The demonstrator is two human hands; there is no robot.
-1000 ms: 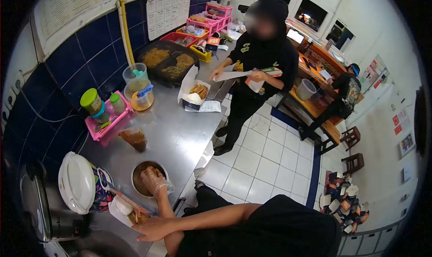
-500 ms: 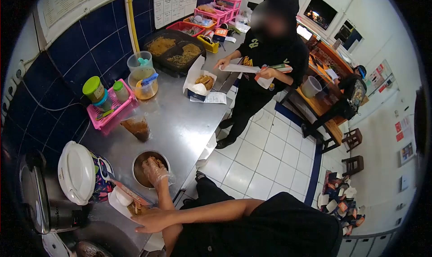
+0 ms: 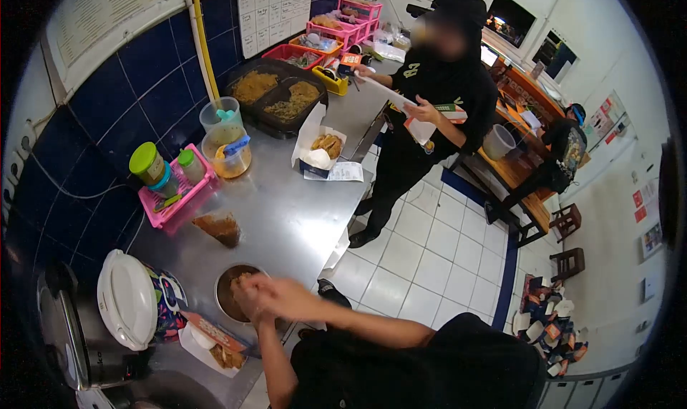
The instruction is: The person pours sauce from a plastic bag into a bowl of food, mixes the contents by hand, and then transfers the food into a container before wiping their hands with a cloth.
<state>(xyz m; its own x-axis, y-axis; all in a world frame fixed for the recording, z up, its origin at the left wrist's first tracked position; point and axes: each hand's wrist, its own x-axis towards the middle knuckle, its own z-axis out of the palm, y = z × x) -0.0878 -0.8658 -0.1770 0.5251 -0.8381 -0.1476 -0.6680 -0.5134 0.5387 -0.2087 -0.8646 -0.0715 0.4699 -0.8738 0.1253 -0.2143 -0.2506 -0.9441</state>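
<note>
Over a round metal bowl [image 3: 229,307] of brown food is my left hand [image 3: 249,296], in a clear plastic glove. My right hand [image 3: 295,299], smeared by motion, meets the left hand at the bowl's near side. The fingers of both hands are too blurred or covered to read. Just below the bowl an open paper box [image 3: 195,353] holds white rice [image 3: 201,337] and browned pieces of food [image 3: 226,356]; neither hand touches it. Above the bowl lies a clear bag of brown contents [image 3: 218,230].
A white-lidded tub [image 3: 125,302] and a metal appliance [image 3: 79,337] stand at left. Beyond are a pink basket [image 3: 182,201] of jars, plastic tubs [image 3: 227,151], a black divided tray [image 3: 275,123] and a second food box [image 3: 315,148]. Across the counter a person [image 3: 444,87] holds papers.
My right hand has left the food box and moved up to my left hand at the bowl. My left hand has lifted slightly. The person opposite has raised their papers.
</note>
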